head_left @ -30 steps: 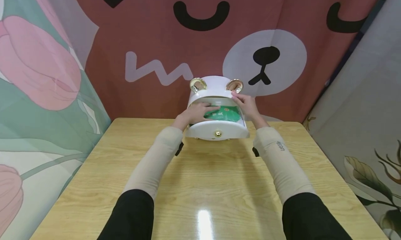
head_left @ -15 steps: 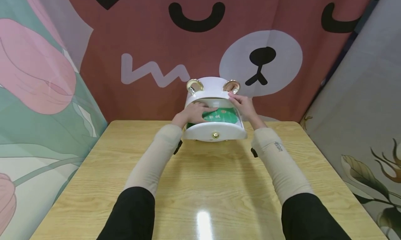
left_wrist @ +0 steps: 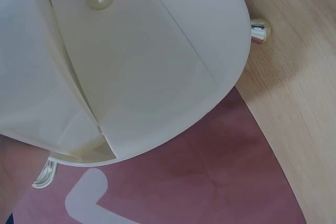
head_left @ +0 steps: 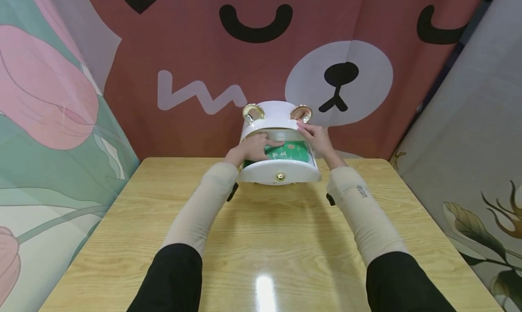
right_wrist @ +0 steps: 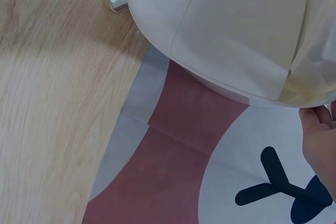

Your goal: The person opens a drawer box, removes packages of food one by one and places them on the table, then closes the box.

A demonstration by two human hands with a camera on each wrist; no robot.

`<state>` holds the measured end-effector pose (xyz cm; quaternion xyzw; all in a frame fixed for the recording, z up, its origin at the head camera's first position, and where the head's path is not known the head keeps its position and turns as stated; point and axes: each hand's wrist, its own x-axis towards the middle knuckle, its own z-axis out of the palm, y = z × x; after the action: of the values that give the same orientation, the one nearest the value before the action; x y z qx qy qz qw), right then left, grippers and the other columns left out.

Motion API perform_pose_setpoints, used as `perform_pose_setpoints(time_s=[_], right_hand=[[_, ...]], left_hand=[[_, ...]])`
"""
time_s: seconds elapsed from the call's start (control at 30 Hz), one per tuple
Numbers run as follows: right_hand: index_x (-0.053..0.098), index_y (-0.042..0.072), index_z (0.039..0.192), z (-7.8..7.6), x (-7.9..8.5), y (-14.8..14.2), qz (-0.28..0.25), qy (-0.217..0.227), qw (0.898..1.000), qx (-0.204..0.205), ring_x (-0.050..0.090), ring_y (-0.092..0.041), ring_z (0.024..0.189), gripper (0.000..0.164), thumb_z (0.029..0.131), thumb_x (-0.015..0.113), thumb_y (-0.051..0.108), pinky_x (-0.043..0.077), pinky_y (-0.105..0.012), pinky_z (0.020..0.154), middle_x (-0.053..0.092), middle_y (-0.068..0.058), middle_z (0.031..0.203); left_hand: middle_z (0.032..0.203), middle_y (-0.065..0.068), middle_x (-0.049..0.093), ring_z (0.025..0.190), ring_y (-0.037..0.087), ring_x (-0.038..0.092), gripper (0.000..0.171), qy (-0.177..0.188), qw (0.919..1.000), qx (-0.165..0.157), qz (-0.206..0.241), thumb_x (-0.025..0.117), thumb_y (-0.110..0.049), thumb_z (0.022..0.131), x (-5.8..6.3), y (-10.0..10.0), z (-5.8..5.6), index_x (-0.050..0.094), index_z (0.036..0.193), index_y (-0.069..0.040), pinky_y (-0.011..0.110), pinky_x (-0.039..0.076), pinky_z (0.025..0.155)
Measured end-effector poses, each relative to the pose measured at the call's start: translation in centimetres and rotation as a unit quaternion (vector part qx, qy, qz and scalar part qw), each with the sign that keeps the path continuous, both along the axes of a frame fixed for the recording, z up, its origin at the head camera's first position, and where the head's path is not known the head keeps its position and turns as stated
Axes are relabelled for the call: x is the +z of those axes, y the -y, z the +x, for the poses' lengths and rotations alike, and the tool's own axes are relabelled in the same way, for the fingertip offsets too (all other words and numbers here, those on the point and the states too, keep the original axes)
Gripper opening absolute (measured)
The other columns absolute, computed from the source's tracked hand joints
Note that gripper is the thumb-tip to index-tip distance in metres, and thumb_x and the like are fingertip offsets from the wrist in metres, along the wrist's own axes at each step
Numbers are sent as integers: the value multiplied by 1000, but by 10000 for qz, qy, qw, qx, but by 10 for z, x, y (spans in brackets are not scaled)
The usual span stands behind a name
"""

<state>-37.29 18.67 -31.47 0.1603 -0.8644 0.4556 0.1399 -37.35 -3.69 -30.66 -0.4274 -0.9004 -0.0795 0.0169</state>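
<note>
1. Container [head_left: 276, 109], white and glossy, on the table [head_left: 265, 230] at its 12 o'clock edge, in the head view. Its front panel [head_left: 258, 172], with a gold knob [head_left: 280, 176], juts toward 6 o'clock. The left hand [head_left: 254, 148], at 9 o'clock, lies with fairly straight fingers on a green pack [head_left: 291, 153] inside. The right hand [head_left: 320, 140], at 3 o'clock, pinches the upper rim [head_left: 274, 123] beside a gold ear [head_left: 301, 113]. The pack looks light and soft, best taken by an edge. Against half a second ago, the hands have barely moved; the pack's printing looks slightly shifted.
2. Left wrist view: the container seems stiff, slippery and probably light plastic. A gold foot [left_wrist: 259, 31] stands at 2 o'clock. Whether this hand grasps anything cannot be told here.
3. Right wrist view: the right hand, at 4 o'clock, has fingertips at the rim, likely the surest hold; the ears may be fragile.
</note>
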Motion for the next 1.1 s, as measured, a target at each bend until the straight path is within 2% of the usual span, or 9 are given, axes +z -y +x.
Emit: perform_pose_setpoints(time_s=[0.2,0.3,0.57,0.67,0.77,0.87,0.93,1.0,1.1], right_hand=[[52,4,123,1,-1,1,68,-3,10000,-13,43,-22,118,38,91,51,25,36,-35,94,48,-8,127],[53,4,122,1,-1,1,89,-51,9999,-35,44,-22,117,38,90,52,25,36,-35,94,49,-8,125],[53,3,121,-2,1,0,228,-79,9997,-23,43,-22,118,38,90,53,26,35,-34,94,49,-8,125],[53,2,120,-2,2,0,370,-106,9993,-23,43,-23,117,37,91,52,25,35,-35,94,49,-9,125],[53,1,120,-1,2,1,458,-113,9989,-39,43,-24,117,37,91,52,23,35,-35,95,49,-10,124],[53,3,120,-2,4,0,461,-29,9989,-45,42,-22,118,36,91,52,24,34,-34,95,49,-8,125],[53,2,120,-3,7,-2,516,-64,9986,-10,42,-22,118,36,91,52,24,35,-34,95,49,-9,125],[53,1,120,-6,11,-5,597,-201,9980,2,43,-24,118,36,91,51,24,35,-36,95,48,-10,125],[55,0,118,-4,15,-16,735,-416,9962,-201,45,-27,115,35,91,53,22,37,-38,93,51,-12,122]], left_hand=[[117,13,52,98,19,46,60,298,9994,-82,167,66,-31,76,-2,-1,0,45,131,-20,32,38,84],[112,10,55,92,17,48,59,273,9994,-132,192,66,-30,75,-2,-2,-1,47,129,-20,31,40,81],[72,5,60,61,11,37,55,338,9981,-39,513,74,-31,68,3,-4,-4,58,120,-22,25,38,59],[88,6,67,65,7,43,57,698,9952,46,678,79,-36,64,4,-6,-3,61,116,-22,22,39,63],[114,2,60,80,4,49,58,1324,9870,116,900,81,-36,61,3,-7,0,62,114,-19,19,41,72],[105,2,64,84,6,54,48,1698,9799,96,1047,80,-22,66,1,-10,4,64,110,-13,20,43,73],[88,4,68,74,9,58,36,1544,9832,-77,969,72,-6,74,-3,-14,5,64,109,-9,20,45,70],[73,4,67,66,11,59,34,1163,9902,-249,733,63,5,78,-7,-21,6,63,110,-7,21,46,67],[81,2,68,75,12,62,41,555,9969,-408,391,53,12,80,-15,-37,10,61,114,-10,21,46,72]])
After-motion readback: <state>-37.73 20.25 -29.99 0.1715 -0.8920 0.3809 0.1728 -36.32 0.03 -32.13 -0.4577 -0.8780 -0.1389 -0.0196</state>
